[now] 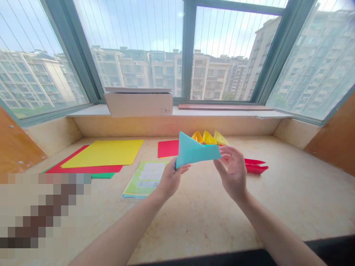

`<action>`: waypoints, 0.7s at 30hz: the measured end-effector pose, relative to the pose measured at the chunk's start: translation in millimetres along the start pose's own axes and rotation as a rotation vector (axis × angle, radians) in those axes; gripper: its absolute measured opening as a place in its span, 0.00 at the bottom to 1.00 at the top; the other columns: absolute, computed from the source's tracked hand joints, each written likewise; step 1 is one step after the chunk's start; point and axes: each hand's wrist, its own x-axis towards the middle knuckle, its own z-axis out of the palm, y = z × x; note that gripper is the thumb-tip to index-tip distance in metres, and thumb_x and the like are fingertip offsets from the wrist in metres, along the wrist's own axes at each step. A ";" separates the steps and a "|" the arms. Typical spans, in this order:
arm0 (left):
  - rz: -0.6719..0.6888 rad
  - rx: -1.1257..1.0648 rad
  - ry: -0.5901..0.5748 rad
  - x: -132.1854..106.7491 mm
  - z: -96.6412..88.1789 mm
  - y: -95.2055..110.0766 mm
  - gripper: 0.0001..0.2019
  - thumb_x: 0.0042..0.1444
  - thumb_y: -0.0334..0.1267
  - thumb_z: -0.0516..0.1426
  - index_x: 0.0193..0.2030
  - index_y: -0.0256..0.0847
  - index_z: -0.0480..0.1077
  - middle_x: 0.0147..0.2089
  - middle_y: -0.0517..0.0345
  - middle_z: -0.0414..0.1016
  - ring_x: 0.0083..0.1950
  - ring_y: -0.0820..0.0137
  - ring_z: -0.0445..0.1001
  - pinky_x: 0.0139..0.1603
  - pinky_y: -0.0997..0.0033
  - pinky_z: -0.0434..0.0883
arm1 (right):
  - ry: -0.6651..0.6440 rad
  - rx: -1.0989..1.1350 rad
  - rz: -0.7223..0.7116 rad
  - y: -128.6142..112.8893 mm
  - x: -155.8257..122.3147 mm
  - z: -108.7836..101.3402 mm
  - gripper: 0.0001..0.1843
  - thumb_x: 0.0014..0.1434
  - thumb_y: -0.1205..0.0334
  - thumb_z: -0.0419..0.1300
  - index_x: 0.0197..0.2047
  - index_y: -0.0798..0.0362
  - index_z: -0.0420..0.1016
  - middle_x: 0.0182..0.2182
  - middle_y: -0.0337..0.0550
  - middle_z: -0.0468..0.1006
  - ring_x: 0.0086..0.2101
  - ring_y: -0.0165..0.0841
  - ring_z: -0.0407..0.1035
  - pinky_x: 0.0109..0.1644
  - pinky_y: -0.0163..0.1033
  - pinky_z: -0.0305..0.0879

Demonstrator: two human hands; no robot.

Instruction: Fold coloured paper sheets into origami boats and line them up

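I hold a folded light-blue paper shape (194,151) in the air above the marble sill. My left hand (169,180) pinches its lower left corner, fingers closed on the paper. My right hand (234,173) is at its right end, fingers loosely spread and touching the paper's edge. Behind the blue shape lie three folded yellow paper boats (210,137) and a red sheet (168,148). A red folded paper boat (256,166) lies just right of my right hand.
A stack of yellow, red and green sheets (104,153) lies at the left. A green printed instruction sheet (145,178) lies in front of my left hand. A white cardboard box (140,102) stands on the window ledge. A pixelated patch covers the lower left.
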 end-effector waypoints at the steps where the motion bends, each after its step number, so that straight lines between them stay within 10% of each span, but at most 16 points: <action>1: 0.000 0.001 0.004 0.6 -0.9 -1.4 0.17 0.58 0.46 0.62 0.48 0.37 0.72 0.49 0.47 0.79 0.52 0.56 0.79 0.60 0.46 0.72 | 0.004 0.011 -0.043 -1.6 0.2 -1.8 0.21 0.59 0.58 0.66 0.55 0.46 0.69 0.49 0.48 0.76 0.48 0.43 0.72 0.52 0.52 0.70; 21: -0.001 0.048 -0.039 -3.0 4.9 2.3 0.18 0.60 0.48 0.60 0.51 0.39 0.74 0.54 0.48 0.78 0.61 0.55 0.73 0.63 0.48 0.68 | -0.155 -0.108 -0.445 -18.8 0.2 -10.6 0.27 0.58 0.66 0.68 0.59 0.39 0.73 0.43 0.44 0.82 0.42 0.44 0.77 0.47 0.56 0.72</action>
